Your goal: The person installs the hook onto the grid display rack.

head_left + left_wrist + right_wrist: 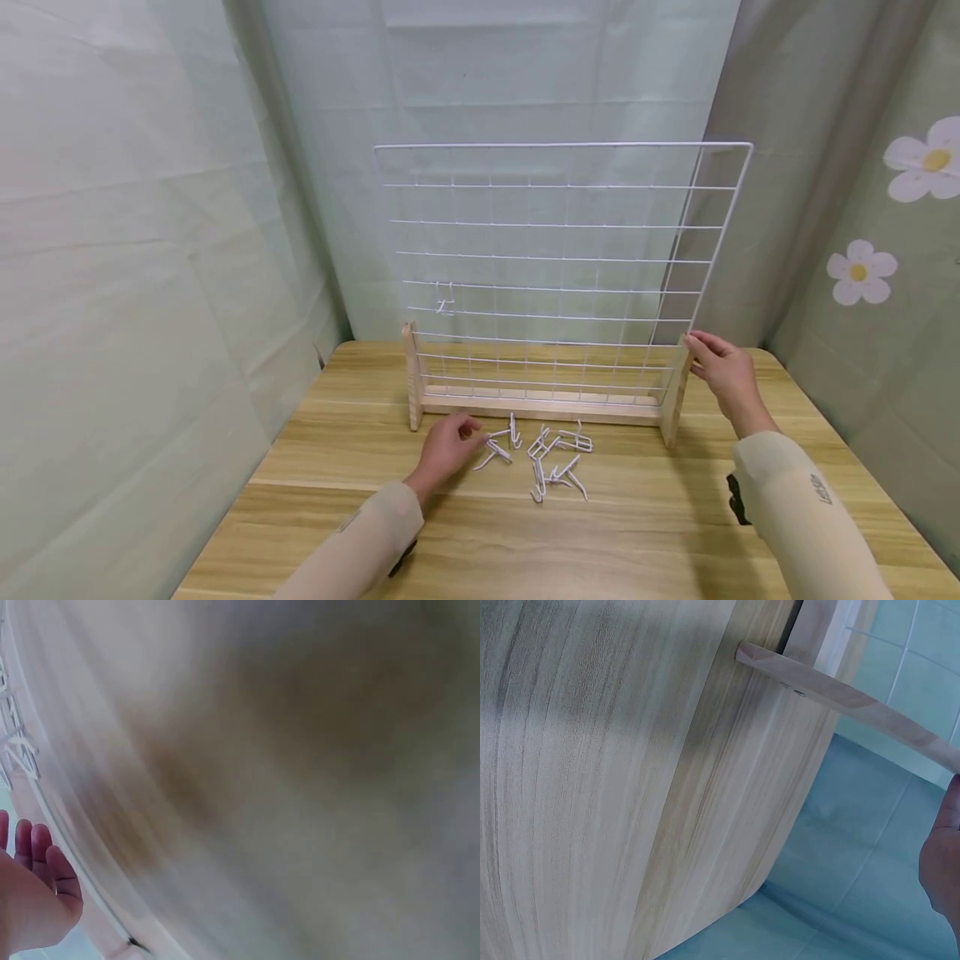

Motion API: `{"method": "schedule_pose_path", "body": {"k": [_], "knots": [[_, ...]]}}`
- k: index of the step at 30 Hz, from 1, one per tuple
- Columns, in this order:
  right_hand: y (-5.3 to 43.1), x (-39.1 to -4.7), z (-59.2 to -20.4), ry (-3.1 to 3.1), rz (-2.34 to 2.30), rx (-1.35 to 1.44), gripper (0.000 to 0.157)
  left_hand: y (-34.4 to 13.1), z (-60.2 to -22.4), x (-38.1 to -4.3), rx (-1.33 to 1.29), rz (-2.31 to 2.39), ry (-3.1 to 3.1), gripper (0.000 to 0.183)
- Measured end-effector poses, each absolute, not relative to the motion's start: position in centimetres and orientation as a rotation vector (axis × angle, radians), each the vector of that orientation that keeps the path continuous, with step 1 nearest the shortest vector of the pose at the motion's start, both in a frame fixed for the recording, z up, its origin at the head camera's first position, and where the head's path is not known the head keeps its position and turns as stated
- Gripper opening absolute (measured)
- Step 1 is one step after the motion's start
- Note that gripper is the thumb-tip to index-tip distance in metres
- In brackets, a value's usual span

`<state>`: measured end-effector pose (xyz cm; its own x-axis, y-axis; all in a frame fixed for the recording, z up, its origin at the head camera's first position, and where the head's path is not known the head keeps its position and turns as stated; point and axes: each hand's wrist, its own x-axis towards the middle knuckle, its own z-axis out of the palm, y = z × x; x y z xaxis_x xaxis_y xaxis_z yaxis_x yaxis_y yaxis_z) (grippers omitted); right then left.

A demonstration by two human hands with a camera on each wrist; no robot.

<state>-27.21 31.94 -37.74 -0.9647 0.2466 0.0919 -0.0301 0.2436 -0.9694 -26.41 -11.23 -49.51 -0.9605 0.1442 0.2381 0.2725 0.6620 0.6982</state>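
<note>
A white wire grid panel [558, 226] stands upright in a wooden base [540, 407] with a short post at each end. My right hand [726, 371] pinches the top of the right wooden post [675, 392]; in the right wrist view, fingers [946, 806] meet the end of that post [870, 709]. My left hand [448, 448] is low over the table, fingers loosely bent, fingertips right beside a white wire hook [498, 451]. Several more white hooks [547, 446] lie in a loose pile in front of the base. One white hook [445, 302] hangs on the grid's lower left.
The wood-grain table [630, 533] carries everything. Pale cloth curtains [150, 250] surround it on the left, back and right, the right one printed with white flowers [861, 272]. Much of the left wrist view is blurred tabletop [262, 787].
</note>
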Motion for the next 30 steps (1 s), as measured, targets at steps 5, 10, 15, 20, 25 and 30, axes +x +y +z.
{"method": "schedule_pose_path", "body": {"k": [5,10,15,20,25,30], "knots": [[32.0,-27.2,-37.7,-2.273,1.809,-0.194,0.064,-11.0,-49.5,-25.7,-0.308,-1.321,-2.675,0.015],[32.0,-27.3,-37.7,-2.27,1.811,-0.198,0.064,-10.8,-50.1,-25.0,-0.29,-1.429,-2.635,0.012],[32.0,-27.3,-37.8,-2.287,1.794,-0.203,0.064,-10.2,-50.6,-24.4,-0.24,-1.548,-2.59,0.012],[32.0,-27.2,-37.9,-2.294,1.788,-0.207,0.066,-9.4,-51.0,-24.0,-0.169,-1.58,-2.564,0.013],[32.0,-27.1,-37.9,-2.294,1.79,-0.212,0.066,-8.9,-51.2,-23.9,-0.12,-1.517,-2.582,0.012],[31.9,-27.1,-37.7,-2.287,1.803,-0.215,0.066,-8.8,-51.2,-23.7,-0.103,-1.458,-2.592,0.01]]}}
